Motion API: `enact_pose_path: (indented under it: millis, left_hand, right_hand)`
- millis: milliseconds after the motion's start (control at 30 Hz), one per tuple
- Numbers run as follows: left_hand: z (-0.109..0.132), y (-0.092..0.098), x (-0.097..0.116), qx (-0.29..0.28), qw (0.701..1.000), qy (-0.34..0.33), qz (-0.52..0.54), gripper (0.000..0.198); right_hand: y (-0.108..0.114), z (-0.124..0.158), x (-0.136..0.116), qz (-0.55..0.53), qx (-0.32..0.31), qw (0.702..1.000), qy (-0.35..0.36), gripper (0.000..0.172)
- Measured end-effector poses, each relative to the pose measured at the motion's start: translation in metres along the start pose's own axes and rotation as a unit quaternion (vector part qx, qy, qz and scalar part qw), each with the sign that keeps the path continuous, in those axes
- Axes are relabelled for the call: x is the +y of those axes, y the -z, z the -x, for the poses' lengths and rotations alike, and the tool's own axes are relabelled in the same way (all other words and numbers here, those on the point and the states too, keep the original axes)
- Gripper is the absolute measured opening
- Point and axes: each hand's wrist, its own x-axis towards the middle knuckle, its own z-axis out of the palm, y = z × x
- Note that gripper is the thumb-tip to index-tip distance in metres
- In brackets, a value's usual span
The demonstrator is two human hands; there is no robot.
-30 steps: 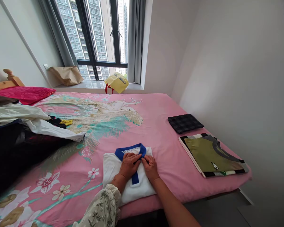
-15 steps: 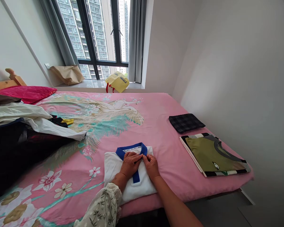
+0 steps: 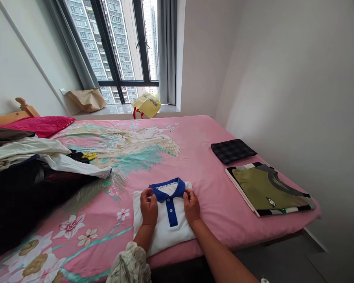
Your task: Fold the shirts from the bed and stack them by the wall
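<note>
A folded white polo shirt (image 3: 161, 232) with a blue collar and blue button placket lies face up at the bed's front edge. My left hand (image 3: 149, 207) is at the left side of the collar, its fingers curled and closed on the collar's edge. At the opposite side, my right hand (image 3: 192, 206) has fingers and thumb pinched at the right edge of the collar. Between the hands, the placket and its buttons are exposed.
On the right of the bed lie a folded dark plaid garment (image 3: 233, 151) and a folded olive T-shirt (image 3: 255, 188) on other folded cloth. A heap of loose clothes (image 3: 56, 161) covers the left. A yellow bag (image 3: 147, 105) and a brown paper bag (image 3: 88, 100) stand by the window.
My hands have parted from the middle of the collar to its left and right sides. The collar now lies spread, with the placket uncovered. The view has shifted slightly.
</note>
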Motion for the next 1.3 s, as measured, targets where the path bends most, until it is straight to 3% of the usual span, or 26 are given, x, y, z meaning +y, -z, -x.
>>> enact_pose_path:
  millis: [67, 167, 267, 467, 867, 1033, 1167, 1300]
  left_hand:
    - [0.004, 0.013, 0.001, -0.009, 0.998, 0.056, -0.019, 0.031]
    - [0.005, 0.023, 0.005, -0.093, 0.987, 0.123, -0.037, 0.032]
    - [0.001, 0.020, 0.013, -0.155, 0.969, 0.187, -0.036, 0.036]
    - [-0.006, 0.012, 0.027, -0.207, 0.948, 0.243, -0.005, 0.037]
    - [-0.010, 0.018, 0.030, -0.247, 0.922, 0.291, 0.067, 0.036]
    - [-0.014, 0.023, 0.036, -0.235, 0.912, 0.328, 0.072, 0.043]
    - [-0.013, 0.026, 0.037, -0.251, 0.891, 0.360, 0.117, 0.043]
    - [-0.009, 0.016, 0.033, -0.209, 0.893, 0.373, 0.143, 0.038]
  right_hand:
    - [0.000, 0.000, 0.000, 0.004, 0.000, 1.000, 0.002, 0.030]
    - [0.001, 0.001, -0.001, 0.016, -0.001, 1.000, 0.002, 0.028]
    - [0.002, 0.002, -0.002, 0.020, -0.003, 1.000, 0.004, 0.027]
    - [0.003, 0.001, -0.002, 0.024, 0.000, 1.000, 0.010, 0.026]
    - [0.001, 0.001, 0.001, 0.033, -0.001, 0.999, 0.016, 0.025]
    - [0.002, 0.001, 0.000, 0.033, 0.000, 0.999, 0.019, 0.024]
    - [0.002, 0.002, -0.001, 0.032, 0.002, 0.999, 0.016, 0.025]
    - [0.002, 0.002, -0.001, 0.032, 0.002, 0.999, 0.016, 0.025]
